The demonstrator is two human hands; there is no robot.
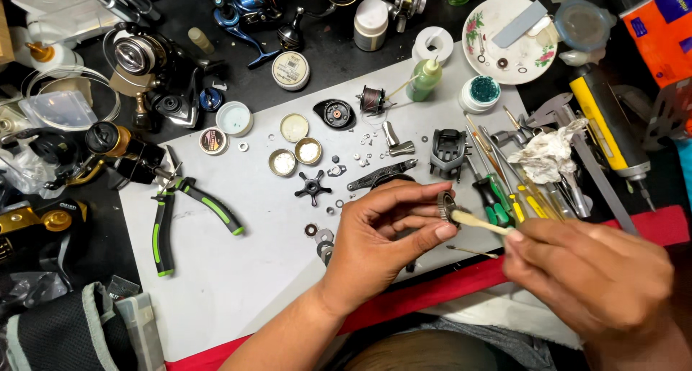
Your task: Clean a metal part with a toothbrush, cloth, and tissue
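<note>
head view: the left hand [378, 230] pinches a small toothed gear [445, 206] between thumb and fingers [425, 196], holding it up above the grey mat [238, 270] on the desk. the right hand [587, 274] has its fingers closed on a thin pale stick [477, 223] whose tip touches the gear. green-handled pliers [184, 212] lie well to the left, small screwdrivers [497, 191] just behind the gear, a star-shaped black handle [313, 188] near the mat's middle.
</note>
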